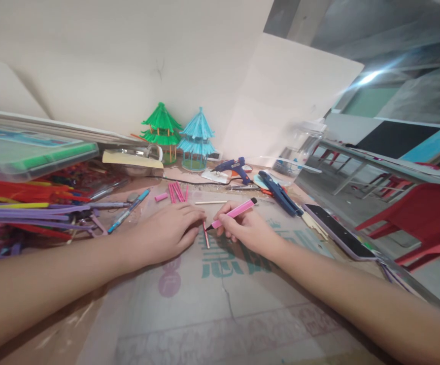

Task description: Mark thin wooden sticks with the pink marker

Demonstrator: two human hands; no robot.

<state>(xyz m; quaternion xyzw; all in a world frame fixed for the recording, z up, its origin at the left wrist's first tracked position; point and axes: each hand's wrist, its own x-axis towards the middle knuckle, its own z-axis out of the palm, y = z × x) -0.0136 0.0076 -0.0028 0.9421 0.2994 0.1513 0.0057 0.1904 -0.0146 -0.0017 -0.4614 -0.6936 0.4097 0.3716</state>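
Observation:
My right hand (pixel 244 228) grips a pink marker (pixel 235 212), its dark tip against a short thin wooden stick (pixel 206 237) that is partly coloured pink. My left hand (pixel 172 228) lies palm down, with its fingertips closed on the upper end of that stick. Behind the hands, several pink-coloured sticks (pixel 177 192) lie side by side, with a pink marker cap (pixel 161 196) to their left. An uncoloured stick (pixel 211 203) rests just beyond my fingers.
Green (pixel 161 133) and light-blue (pixel 197 142) pavilion models stand by the wall. A glue gun (pixel 235 167), a blue utility knife (pixel 280 193) and a phone (pixel 337 230) lie to the right. Pipe cleaners (pixel 25 212), a plastic case (pixel 40 152) and a blue pen (pixel 129 211) are left.

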